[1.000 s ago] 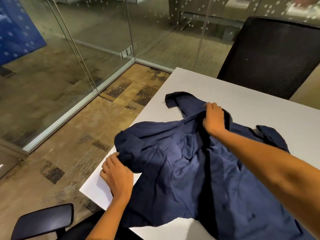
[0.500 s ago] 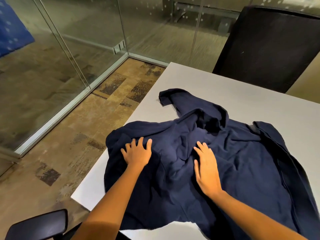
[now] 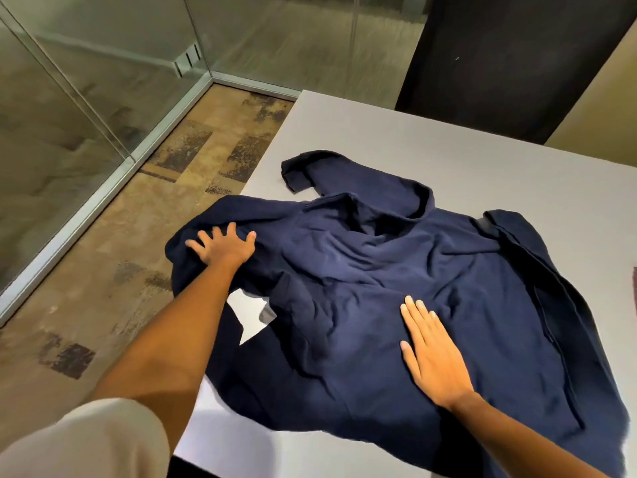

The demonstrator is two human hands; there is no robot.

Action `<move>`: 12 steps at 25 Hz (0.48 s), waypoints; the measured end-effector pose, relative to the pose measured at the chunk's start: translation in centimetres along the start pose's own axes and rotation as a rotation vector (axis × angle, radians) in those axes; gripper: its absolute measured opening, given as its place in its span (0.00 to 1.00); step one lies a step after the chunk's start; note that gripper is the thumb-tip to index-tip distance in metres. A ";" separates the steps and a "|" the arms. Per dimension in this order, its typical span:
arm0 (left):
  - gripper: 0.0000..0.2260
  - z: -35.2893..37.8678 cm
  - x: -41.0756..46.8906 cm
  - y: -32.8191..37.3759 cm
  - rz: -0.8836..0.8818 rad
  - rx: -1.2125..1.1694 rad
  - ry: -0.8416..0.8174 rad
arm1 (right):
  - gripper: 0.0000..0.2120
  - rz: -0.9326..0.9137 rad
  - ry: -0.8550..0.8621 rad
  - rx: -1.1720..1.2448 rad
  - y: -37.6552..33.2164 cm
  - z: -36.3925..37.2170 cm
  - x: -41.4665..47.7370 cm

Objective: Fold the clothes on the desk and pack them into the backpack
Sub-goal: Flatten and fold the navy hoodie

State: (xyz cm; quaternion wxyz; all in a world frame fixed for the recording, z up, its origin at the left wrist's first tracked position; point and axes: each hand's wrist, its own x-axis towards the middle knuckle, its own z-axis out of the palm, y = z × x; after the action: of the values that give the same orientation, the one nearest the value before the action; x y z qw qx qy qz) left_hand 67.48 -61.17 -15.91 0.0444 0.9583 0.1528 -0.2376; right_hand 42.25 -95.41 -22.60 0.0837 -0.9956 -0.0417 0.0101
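The dark navy fabric shirt (image 3: 379,270) lies spread, unfolded, on the pale grey desk (image 3: 448,150). Left grip (image 3: 224,248), splayed flat, presses its nine-o'clock shoulder; right grip (image 3: 434,350), flat, presses its centre. Folding and packing are not yet done; no backpack is in view.

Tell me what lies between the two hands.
In the head view, only wrinkled cloth of the navy shirt spans from the left hand to the right hand; both rest on it.
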 end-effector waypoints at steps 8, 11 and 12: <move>0.30 4.7 -7.0 0.8 0.238 -0.240 0.185 | 0.29 -0.012 0.013 -0.013 0.3 0.2 0.1; 0.23 7.5 -10.5 -1.1 0.288 -0.152 0.152 | 0.28 -0.001 0.025 -0.018 0.3 0.4 0.0; 0.22 8.1 -11.0 -2.0 0.275 -0.125 0.148 | 0.28 0.006 0.027 -0.016 0.2 0.4 0.0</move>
State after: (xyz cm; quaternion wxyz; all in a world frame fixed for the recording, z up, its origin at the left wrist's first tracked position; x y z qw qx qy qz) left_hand 54.02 -63.57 -17.87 0.1249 0.9803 0.0375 -0.1482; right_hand 42.30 -95.58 -23.07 0.0760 -0.9964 -0.0377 -0.0035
